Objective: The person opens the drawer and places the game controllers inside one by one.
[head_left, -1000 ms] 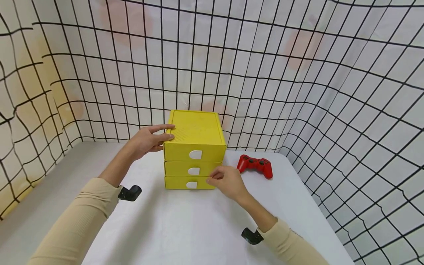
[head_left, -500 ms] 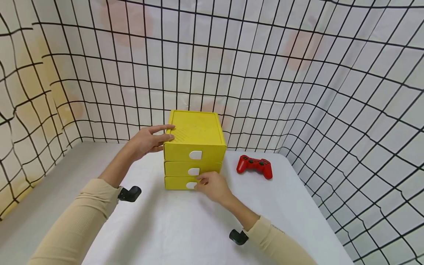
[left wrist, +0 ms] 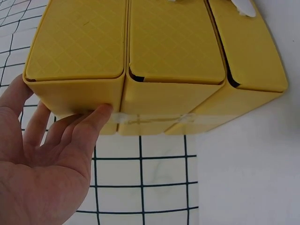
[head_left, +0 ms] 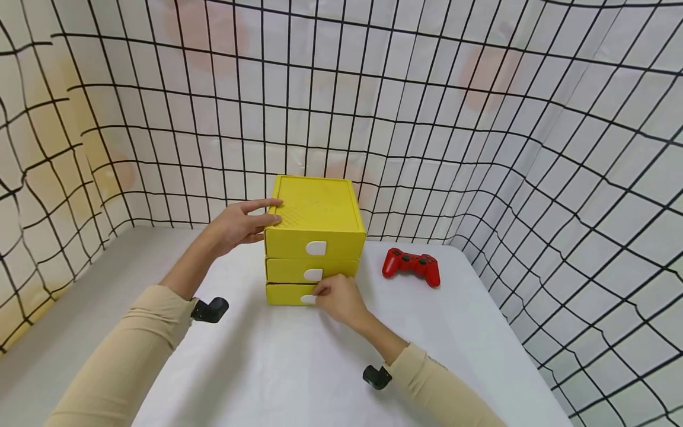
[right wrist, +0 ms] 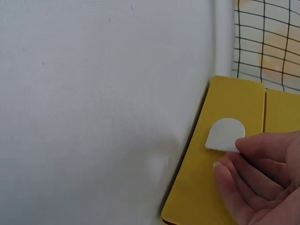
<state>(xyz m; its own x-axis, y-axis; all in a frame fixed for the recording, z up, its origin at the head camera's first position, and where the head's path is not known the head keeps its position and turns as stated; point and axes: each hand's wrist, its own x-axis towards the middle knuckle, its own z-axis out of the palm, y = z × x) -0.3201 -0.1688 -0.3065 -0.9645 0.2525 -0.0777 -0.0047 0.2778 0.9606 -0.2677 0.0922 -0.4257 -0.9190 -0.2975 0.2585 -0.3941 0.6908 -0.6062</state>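
A yellow unit of three stacked drawers [head_left: 317,204] stands at the back of the table, each drawer with a white tab handle. My left hand [head_left: 229,228] rests on its left edge, two digits on the top and the other fingers against the side, all fairly straight. With my right hand [head_left: 342,301] I pinch the white tab handle [right wrist: 227,134] of the bottom drawer [head_left: 285,294] between thumb and fingers. A thin dark gap shows along that drawer's top edge; it sits slightly out. The upper drawers look closed. In the left wrist view, clear tape [left wrist: 154,119] crosses the side.
A red game controller [head_left: 411,267] lies on the white table [head_left: 299,367], to the right of the unit. Black netting [head_left: 416,118] over white sheeting encloses the back and both sides.
My right hand has moved left along the bottom drawer's front to its handle and now pinches it. A dark gap has appeared above that drawer. My left hand stays put.
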